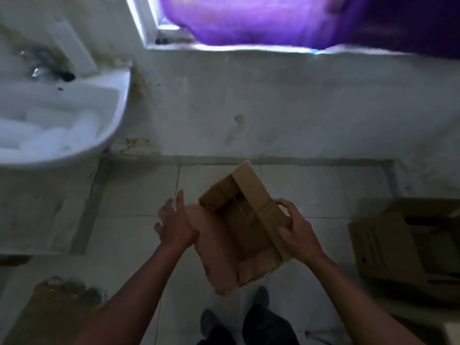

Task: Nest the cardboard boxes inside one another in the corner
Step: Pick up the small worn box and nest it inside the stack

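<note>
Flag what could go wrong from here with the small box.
1. Only the right hand grips the small box, by one side wall; the left hand just lies flat against a flap, so the box could twist or slip.
2. Its flaps stand open and may snag on the rim of the larger box on the floor.

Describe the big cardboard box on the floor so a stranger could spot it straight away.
Below the purple curtain, follow the tiled floor to its right edge. The large cardboard box sits there, open-topped. It rests on the floor, while the smaller box is held up.
</note>
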